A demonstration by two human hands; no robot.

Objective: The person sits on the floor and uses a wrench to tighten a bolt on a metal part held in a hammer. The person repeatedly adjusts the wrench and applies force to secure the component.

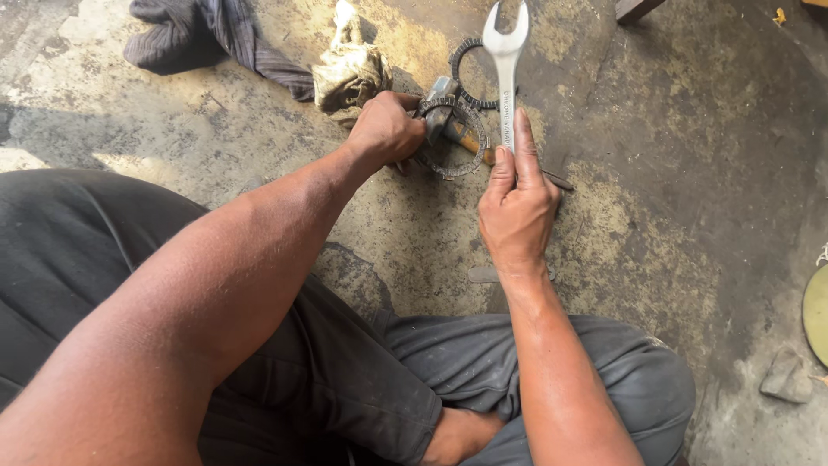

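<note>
Wrench (505, 65) in right hand (517, 211)

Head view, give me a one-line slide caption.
Right hand holds wrench; left hand grips toothed ring.

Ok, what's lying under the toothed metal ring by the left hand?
A hammer lies across the toothed ring; beneath is stained concrete floor. The left hand covers its near-left edge.

single head-worn view, steeply downward and close, over own forearms and lap toward oily concrete floor (673, 216)
</note>
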